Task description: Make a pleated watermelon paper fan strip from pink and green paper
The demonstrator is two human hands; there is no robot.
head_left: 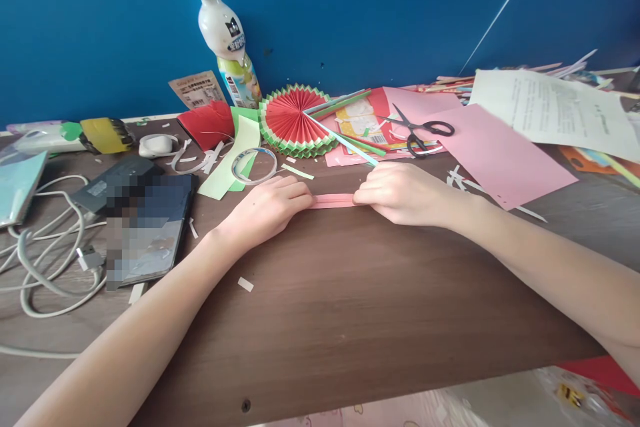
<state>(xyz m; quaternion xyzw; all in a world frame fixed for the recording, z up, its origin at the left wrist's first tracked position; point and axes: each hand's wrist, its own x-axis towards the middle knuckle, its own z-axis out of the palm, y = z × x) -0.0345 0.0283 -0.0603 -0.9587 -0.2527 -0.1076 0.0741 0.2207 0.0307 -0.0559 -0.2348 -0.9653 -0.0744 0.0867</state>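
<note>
A narrow folded pink paper strip (333,201) lies flat on the brown table (350,307) between my two hands. My left hand (267,208) pinches its left end, fingers curled and pressed together on the paper. My right hand (400,192) grips the right end the same way, fingers closed over it. Just behind the hands sits a round pleated red and green paper fan (293,120).
Black scissors (420,130) rest on pink paper sheets (495,153) at the back right, beside printed white pages (555,110). A drink bottle (227,40) leans on the blue wall. A tape ring (253,165), phone (145,227) and white cables (45,260) lie left. Paper scraps are scattered about.
</note>
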